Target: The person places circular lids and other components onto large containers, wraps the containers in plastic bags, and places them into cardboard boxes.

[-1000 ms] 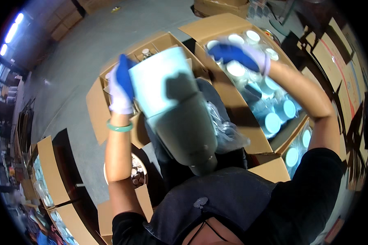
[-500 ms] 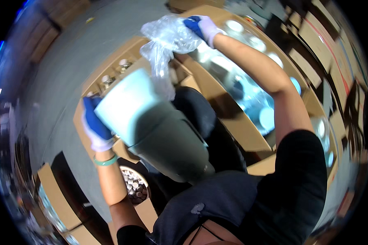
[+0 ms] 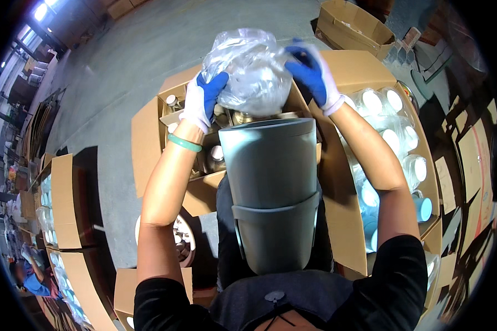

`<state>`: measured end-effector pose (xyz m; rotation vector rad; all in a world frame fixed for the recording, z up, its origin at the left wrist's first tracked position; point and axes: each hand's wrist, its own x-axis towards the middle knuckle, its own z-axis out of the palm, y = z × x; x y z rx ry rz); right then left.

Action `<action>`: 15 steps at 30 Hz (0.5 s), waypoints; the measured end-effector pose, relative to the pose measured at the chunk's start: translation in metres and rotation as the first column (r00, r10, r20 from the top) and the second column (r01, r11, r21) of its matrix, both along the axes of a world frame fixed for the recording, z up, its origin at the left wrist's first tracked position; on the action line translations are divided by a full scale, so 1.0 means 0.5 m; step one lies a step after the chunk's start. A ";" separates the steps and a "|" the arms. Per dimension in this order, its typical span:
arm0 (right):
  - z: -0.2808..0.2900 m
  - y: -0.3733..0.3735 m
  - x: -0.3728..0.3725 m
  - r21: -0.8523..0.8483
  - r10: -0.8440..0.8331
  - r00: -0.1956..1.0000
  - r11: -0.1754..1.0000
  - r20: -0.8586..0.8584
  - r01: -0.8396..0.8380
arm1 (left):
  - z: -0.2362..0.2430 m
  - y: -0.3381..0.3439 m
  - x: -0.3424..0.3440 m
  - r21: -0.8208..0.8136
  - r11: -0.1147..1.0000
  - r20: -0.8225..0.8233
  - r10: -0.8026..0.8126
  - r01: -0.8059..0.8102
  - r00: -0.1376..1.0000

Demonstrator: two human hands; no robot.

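A crumpled clear plastic bag [image 3: 254,74] is bunched up above the far end of the boxes. My left hand [image 3: 205,96], in a white glove with a blue palm, grips its left side. My right hand [image 3: 313,74], gloved alike, is at the bag's right edge with its fingers apart and slightly blurred. Between my legs a grey tapered bucket-like container [image 3: 273,165] leans against my body, its wide rim toward the bag. Neither hand touches it. Under the bag and my left arm is a cardboard box [image 3: 144,146] of bottles with pale caps, partly hidden.
An open cardboard box [image 3: 337,209] at right holds plastic-wrapped, white- and blue-lidded bottles. A round tub [image 3: 190,256] of small caps stands beside my left forearm. More open boxes [image 3: 69,198] are at left, near another person [image 3: 33,278]. Another carton [image 3: 350,27] stands far right.
My left hand has left the grey container and moved right onto the plastic bag. The container has swung upright in my lap. My right hand has shifted to the bag's right side and opened.
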<state>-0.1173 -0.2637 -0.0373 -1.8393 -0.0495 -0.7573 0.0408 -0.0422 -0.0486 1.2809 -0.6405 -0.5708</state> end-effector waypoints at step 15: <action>-0.012 0.102 -0.215 -0.169 -0.190 0.982 0.968 0.007 0.188 | 0.001 0.264 -0.219 0.162 0.892 0.635 0.233 -0.422 0.737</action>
